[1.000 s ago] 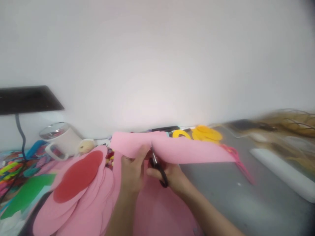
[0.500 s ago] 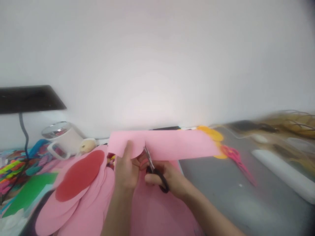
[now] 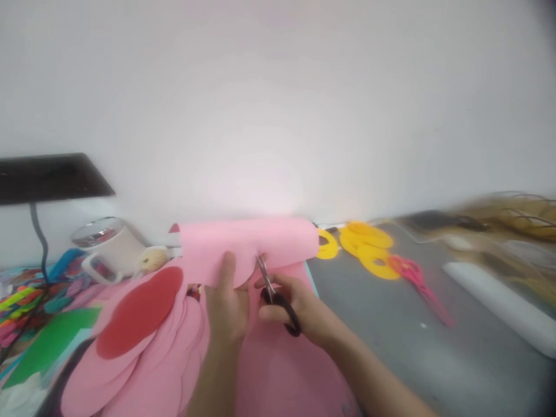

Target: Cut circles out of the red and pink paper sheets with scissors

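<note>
My left hand point(image 3: 226, 304) pinches a sheet of pink paper point(image 3: 278, 234), thumb on top and the other fingers hidden beneath. The sheet is raised off the table and its right part curls over. In my right hand point(image 3: 295, 307) are black-handled scissors point(image 3: 269, 281), fingers wrapped round the handles. Their blades point up and away, at the end of a curved cut in the sheet. Below both hands lies more pink paper point(image 3: 286, 365). To the left a red paper shape point(image 3: 141, 313) rests on a pile of pink paper cut-outs point(image 3: 167, 365).
Yellow paper rings point(image 3: 377, 262) and pink scissors point(image 3: 421, 284) lie on the grey table point(image 3: 391, 347) to the right, near a white roll-like object point(image 3: 499, 304). At left are a white mug point(image 3: 115, 252), a green sheet point(image 3: 54, 341) and a black lamp point(image 3: 52, 176).
The pink sheet's right part has gone from lying flat to curled over and shifted left, uncovering the yellow rings. Both hands keep their holds, the scissors' blades still at the cut.
</note>
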`<state>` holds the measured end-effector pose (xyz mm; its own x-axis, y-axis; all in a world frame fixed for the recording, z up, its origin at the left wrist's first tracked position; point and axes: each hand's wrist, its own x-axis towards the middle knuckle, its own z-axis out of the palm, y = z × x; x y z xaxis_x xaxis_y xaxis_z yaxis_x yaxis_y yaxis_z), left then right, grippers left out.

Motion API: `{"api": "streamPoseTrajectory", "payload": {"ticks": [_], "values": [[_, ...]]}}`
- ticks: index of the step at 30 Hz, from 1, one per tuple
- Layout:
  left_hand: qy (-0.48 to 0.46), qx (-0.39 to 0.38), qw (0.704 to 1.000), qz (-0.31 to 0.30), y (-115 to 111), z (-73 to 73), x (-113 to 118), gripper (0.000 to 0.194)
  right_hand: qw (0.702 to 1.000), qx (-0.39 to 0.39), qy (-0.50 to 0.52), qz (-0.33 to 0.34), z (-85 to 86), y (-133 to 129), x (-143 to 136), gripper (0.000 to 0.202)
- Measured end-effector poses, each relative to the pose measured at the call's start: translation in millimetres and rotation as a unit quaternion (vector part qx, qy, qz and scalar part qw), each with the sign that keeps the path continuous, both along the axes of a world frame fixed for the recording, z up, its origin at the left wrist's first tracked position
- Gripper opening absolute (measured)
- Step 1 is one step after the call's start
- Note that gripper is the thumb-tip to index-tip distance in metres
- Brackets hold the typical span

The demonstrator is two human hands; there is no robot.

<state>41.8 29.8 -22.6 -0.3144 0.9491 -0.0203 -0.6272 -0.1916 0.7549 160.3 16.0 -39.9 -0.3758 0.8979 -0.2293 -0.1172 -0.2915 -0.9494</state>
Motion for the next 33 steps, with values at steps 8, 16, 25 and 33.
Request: {"api": "streamPoseTrajectory", "payload": {"ticks": [8,16,25,33], "values": [[-0.017,0.005,0.999,0.035,-1.8,-4.5,7.7,0.03,1.0,0.009,0.016,-0.005,-0.7,1.2,4.2,0.048],[-0.015,-0.003,0.998,0.058,-0.1,-2.8,3.9,0.026,0.999,0.0,0.012,0.036,-4.6,1.5,4.9,0.048],[0.036,-0.012,0.993,0.108,-3.2,-7.3,17.3,0.052,0.995,0.048,0.086,-0.013,-5.1,5.0,5.9,0.037],[0.103,0.033,0.989,0.1,-0.2,-18.4,10.3,0.069,0.995,0.054,0.079,-0.016,-3.8,6.6,12.2,0.032]]}}
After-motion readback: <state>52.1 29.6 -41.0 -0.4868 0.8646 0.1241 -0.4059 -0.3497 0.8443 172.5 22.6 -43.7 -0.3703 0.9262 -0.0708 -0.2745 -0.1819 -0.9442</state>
